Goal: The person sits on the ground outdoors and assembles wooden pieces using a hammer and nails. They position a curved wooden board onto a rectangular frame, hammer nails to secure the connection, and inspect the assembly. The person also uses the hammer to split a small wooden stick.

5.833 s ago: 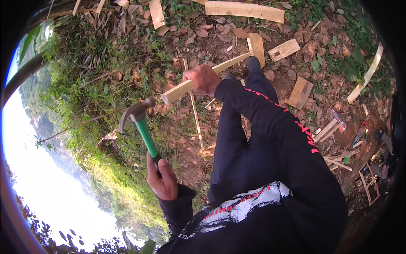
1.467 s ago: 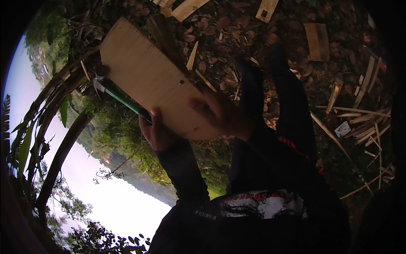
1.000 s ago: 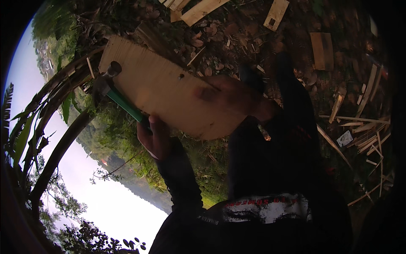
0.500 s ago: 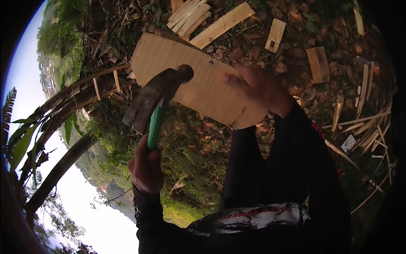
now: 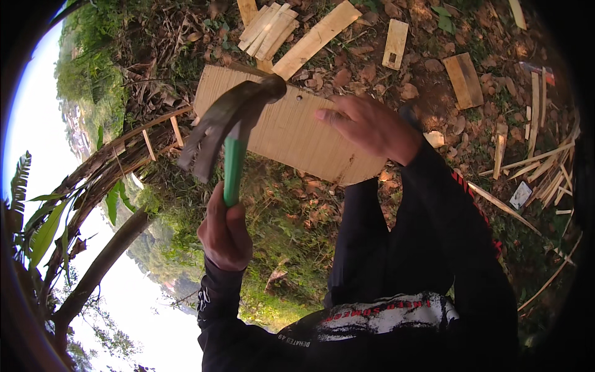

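Note:
My left hand (image 5: 226, 229) is closed round the green handle of a claw hammer (image 5: 232, 127). The hammer's dark metal head covers part of a flat wooden board (image 5: 291, 136), its round face near the board's far edge. Close beside that face, a small nail head (image 5: 299, 97) shows on the board. My right hand (image 5: 372, 127) grips the board's right part, thumb lying on top and the fingers toward the far edge, their tips partly hidden. What supports the board from below cannot be seen.
Several pale wood strips (image 5: 269, 28) and a longer plank (image 5: 316, 38) lie beyond the board. Two short wood pieces, one with a small hole (image 5: 395, 44) and one wider (image 5: 463, 80), rest among dry leaves. Thin sticks (image 5: 548, 170) are heaped at right; a trunk (image 5: 99, 266) leans at left.
The hammer's head has moved slightly up the picture, nearer the nail, with my left hand following. My right hand stays on the board, which sits at a slightly different tilt.

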Available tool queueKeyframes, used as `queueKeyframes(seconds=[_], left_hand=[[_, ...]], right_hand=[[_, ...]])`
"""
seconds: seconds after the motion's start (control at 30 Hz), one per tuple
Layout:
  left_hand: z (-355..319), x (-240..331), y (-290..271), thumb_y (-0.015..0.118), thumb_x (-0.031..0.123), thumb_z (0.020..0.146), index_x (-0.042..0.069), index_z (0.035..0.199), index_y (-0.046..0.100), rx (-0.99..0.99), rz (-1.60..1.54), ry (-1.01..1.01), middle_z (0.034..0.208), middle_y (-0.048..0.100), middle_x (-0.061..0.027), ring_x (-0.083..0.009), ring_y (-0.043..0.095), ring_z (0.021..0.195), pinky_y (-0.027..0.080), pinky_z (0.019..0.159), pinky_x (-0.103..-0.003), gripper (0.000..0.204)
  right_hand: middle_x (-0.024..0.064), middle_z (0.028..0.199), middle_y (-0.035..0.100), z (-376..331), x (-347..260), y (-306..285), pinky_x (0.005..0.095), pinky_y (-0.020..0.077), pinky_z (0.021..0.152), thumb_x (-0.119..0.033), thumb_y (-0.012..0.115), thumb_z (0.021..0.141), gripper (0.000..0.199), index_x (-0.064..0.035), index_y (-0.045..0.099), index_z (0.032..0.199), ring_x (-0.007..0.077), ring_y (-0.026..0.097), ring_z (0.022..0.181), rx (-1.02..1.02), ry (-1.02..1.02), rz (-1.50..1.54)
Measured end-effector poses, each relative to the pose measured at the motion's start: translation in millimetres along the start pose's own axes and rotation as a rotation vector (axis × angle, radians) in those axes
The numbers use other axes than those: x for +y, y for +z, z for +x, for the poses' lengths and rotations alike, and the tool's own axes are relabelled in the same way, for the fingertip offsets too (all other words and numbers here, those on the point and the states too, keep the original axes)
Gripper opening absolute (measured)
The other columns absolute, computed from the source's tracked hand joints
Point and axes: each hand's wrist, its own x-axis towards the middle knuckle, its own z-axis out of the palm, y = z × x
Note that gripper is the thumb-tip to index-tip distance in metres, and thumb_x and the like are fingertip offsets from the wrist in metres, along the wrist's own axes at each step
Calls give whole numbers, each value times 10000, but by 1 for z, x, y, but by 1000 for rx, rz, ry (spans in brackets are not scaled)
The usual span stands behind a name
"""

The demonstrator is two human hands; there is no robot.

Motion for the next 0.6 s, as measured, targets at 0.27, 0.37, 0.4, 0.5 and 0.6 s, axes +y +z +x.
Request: queueKeyframes(seconds=[0.27, 0.37, 0.4, 0.5, 0.6], left_hand=[[9, 6, 16, 482, 215, 1019, -38, 1268, 525, 75, -39, 36, 698, 582, -118, -178, 590, 566, 446, 520, -319, 357], [34, 7, 15, 511, 168, 1004, -35, 1274, 513, -179, 130, 115, 761, 631, -183, -274, 636, 609, 483, 555, -344, 337], [38, 14, 6, 512, 168, 1004, -27, 1280, 512, -126, 161, 152, 753, 623, -186, -271, 633, 608, 482, 557, -346, 338], [13, 6, 16, 523, 141, 997, -27, 1289, 514, 209, -226, 46, 742, 607, -193, -261, 605, 573, 468, 542, -352, 337], [32, -1, 30, 487, 216, 1023, -56, 1275, 514, -214, 79, 108, 679, 587, -115, -156, 522, 518, 420, 490, -295, 371]], right_hand=[[226, 754, 610, -2, -2, -13, 461, 457, 724, -494, 450, 987, 555, 35, 616, 972, 373, 627, 773, -85, 94, -31], [231, 776, 620, 5, 9, -8, 456, 463, 736, -499, 449, 986, 565, 39, 621, 978, 374, 631, 796, -45, 62, -19], [231, 780, 622, 8, 12, -8, 455, 464, 739, -499, 450, 986, 565, 39, 623, 980, 374, 632, 800, -35, 49, -28], [229, 778, 626, 8, 14, -9, 455, 468, 741, -494, 456, 983, 559, 38, 626, 986, 372, 639, 797, -61, 63, -12], [220, 756, 621, 11, 0, -16, 452, 469, 727, -491, 467, 979, 549, 33, 631, 986, 358, 641, 774, -148, 90, -69]])
